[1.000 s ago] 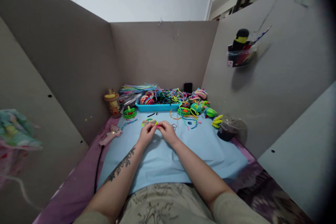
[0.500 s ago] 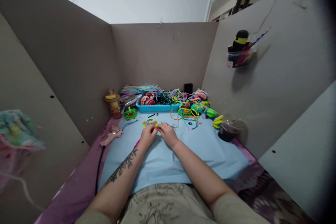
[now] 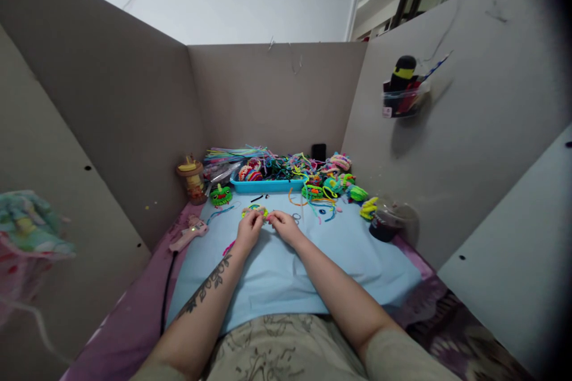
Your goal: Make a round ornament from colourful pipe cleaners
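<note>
My left hand (image 3: 251, 229) and my right hand (image 3: 285, 227) are close together above the blue cloth, both with fingers pinched. Between the fingertips shows a small bit of a pink pipe cleaner (image 3: 268, 218); most of it is hidden by the fingers. A longer fuzzy pink length (image 3: 229, 247) sticks out beside my left wrist, and whether it joins the held bit I cannot tell. Just behind my left hand lies a yellow-green and pink fuzzy ring (image 3: 254, 208), partly covered. Scissors (image 3: 296, 218) rest behind my right hand.
At the back stands a blue tray (image 3: 268, 186) heaped with colourful pipe cleaners. A green frog-like piece (image 3: 220, 195), a drink cup (image 3: 192, 180) and a pink glue gun (image 3: 189, 234) are on the left. Fuzzy green pieces (image 3: 356, 193) and a dark tub (image 3: 385, 227) are on the right.
My fingertips have drawn slightly apart, with a little more of the pink bit showing. More of the pink length shows by my left wrist. The whole view has shifted slightly.
</note>
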A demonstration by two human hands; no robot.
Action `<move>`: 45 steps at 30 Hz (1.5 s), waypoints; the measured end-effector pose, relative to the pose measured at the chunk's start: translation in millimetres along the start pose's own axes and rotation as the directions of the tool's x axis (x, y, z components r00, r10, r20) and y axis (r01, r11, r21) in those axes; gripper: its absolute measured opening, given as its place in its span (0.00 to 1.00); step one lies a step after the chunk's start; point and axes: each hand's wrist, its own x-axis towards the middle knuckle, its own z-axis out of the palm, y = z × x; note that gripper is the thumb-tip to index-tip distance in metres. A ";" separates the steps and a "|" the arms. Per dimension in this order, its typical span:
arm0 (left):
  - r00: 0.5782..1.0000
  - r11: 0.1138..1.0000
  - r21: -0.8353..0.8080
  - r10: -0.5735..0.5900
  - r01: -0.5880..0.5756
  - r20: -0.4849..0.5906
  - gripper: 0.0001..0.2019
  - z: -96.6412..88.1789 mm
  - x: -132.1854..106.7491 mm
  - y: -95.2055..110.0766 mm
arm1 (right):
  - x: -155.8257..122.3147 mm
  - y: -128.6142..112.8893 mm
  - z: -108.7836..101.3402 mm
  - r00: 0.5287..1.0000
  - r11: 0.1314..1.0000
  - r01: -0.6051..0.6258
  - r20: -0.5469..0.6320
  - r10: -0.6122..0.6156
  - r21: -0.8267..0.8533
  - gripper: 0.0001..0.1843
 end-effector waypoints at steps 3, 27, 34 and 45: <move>0.999 1.000 -0.004 -0.025 0.025 -0.025 0.11 0.0 -0.4 -0.1 | 0.2 -0.3 -1.5 0.999 0.996 -0.026 -0.045 0.030 0.086 0.14; 0.999 0.999 -0.030 -0.034 0.034 0.023 0.10 -2.1 -5.6 13.8 | 2.1 6.9 2.7 0.998 0.964 -0.010 -0.062 0.028 0.265 0.08; 0.995 0.991 -0.095 -0.092 0.094 0.022 0.09 -2.6 -4.2 14.6 | -3.2 -2.6 -0.4 0.969 0.987 0.159 -0.191 -0.160 -0.019 0.09; 0.963 0.905 -0.356 -0.164 0.232 0.212 0.17 -6.1 0.1 8.7 | -11.4 -9.1 4.0 0.873 0.820 0.395 -0.108 -0.475 -0.414 0.04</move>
